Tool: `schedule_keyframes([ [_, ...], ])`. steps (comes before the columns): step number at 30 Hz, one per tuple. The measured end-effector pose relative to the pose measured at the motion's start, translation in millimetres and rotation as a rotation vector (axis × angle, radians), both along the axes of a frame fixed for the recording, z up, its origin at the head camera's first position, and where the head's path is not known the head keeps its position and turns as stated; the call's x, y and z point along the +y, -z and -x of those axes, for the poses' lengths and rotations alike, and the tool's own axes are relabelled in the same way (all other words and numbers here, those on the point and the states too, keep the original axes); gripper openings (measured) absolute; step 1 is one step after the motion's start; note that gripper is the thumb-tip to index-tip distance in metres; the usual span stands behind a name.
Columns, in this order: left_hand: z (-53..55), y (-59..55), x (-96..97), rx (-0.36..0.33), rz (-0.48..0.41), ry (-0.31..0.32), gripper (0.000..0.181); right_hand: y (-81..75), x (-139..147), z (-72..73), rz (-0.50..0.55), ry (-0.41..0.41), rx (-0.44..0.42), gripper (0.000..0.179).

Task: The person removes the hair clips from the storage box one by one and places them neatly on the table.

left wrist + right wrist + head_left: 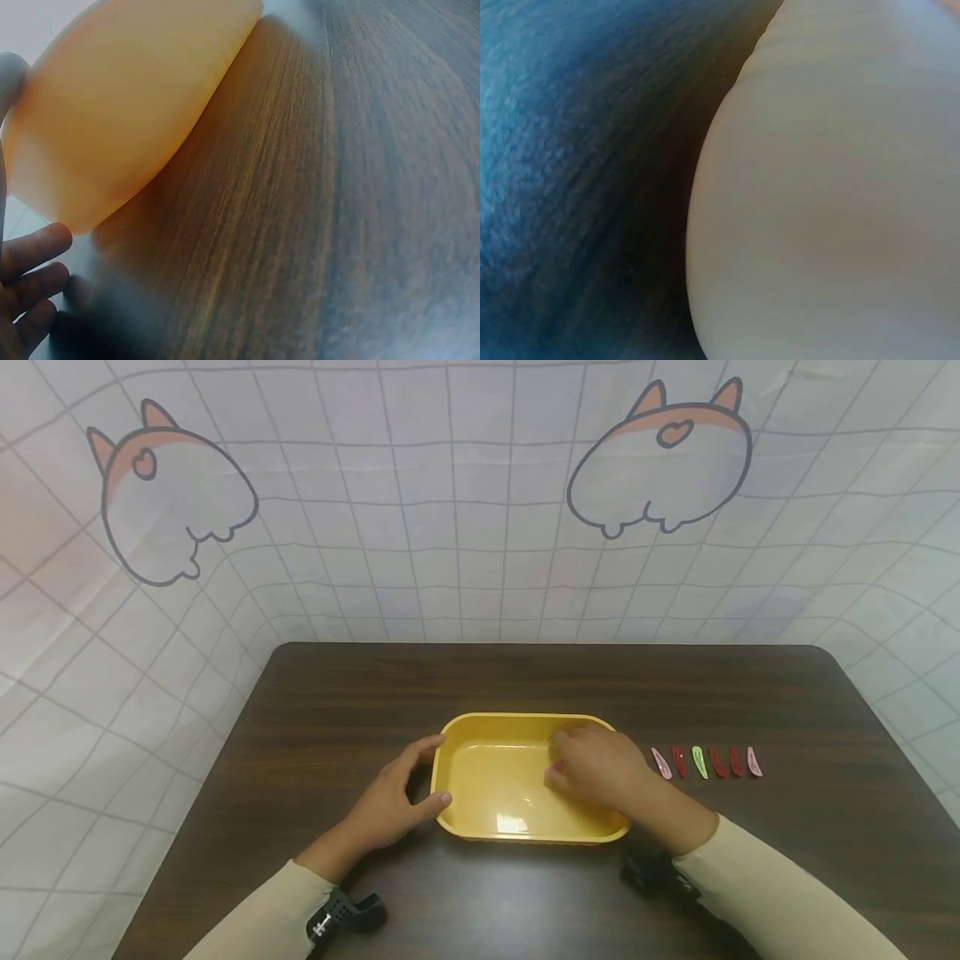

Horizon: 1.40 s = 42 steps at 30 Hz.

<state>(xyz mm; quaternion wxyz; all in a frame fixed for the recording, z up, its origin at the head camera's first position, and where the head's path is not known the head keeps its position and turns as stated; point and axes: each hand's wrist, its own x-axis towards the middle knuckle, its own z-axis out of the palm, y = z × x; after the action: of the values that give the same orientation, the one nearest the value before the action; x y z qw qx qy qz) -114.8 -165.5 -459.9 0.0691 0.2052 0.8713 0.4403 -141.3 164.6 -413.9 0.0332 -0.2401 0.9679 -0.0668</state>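
A yellow plastic tray [480,785] stands on the dark wooden table. At its left end my left hand [386,797] holds it, thumb over the rim and index finger at the far corner. In the left wrist view, the other fingers [37,277] of this hand curve near the tray wall [135,105]. My right hand [600,768] reaches down inside the tray's right part. Between its thumb and fingers shows a bit of a pink hair clip [555,768], mostly hidden by the hand. The right wrist view is filled by the tray's pale outer wall [825,195].
Right of the tray lies a row of several snap hair clips: pink [661,763], red [678,762], green [700,762], more red [717,763] and pink [754,762]. A white grid-patterned cloth [480,527] hangs behind the table [360,685] and along both sides.
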Motion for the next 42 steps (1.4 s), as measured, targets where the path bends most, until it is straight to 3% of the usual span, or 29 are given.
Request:
schedule_keyframes([
  [19,0.2,1.7,0.9,0.003,0.0,-0.003,0.075,1.1,-3.7,-0.3,-0.025,0.05,-0.02,0.03],
  [42,-0.1,1.7,1.1,-0.002,0.022,-0.013,0.076,3.1,-7.1,0.7,-0.056,0.033,-0.001,0.033],
])
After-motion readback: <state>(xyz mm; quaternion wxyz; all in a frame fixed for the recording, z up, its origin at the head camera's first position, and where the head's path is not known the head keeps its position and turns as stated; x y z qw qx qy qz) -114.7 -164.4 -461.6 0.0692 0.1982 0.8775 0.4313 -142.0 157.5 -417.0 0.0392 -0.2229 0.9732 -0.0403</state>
